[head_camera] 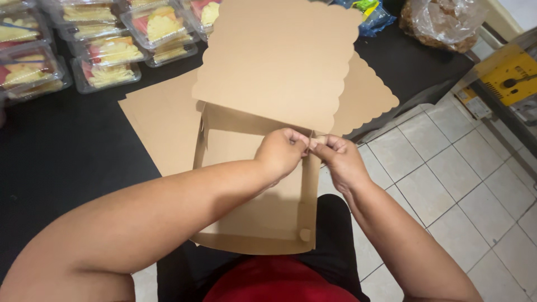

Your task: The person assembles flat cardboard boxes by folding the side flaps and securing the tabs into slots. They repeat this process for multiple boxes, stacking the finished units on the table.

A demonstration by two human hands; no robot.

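The far right corner of the flat brown cardboard box (251, 184) is pinched by the left hand (282, 152) and right hand (340, 159), fingertips together; its scalloped lid (279, 56) is raised just beyond.

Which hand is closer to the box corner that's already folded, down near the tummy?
Right hand, probably: that folded corner lies on the cardboard box's right wall, directly below it; the left hand reaches across.

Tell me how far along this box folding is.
Done: the brown cardboard box has its near right corner tabbed and its scalloped lid raised. In hand: left hand and right hand pinch the far right corner. Left: the flat brown cardboard sheets underneath remain unfolded.
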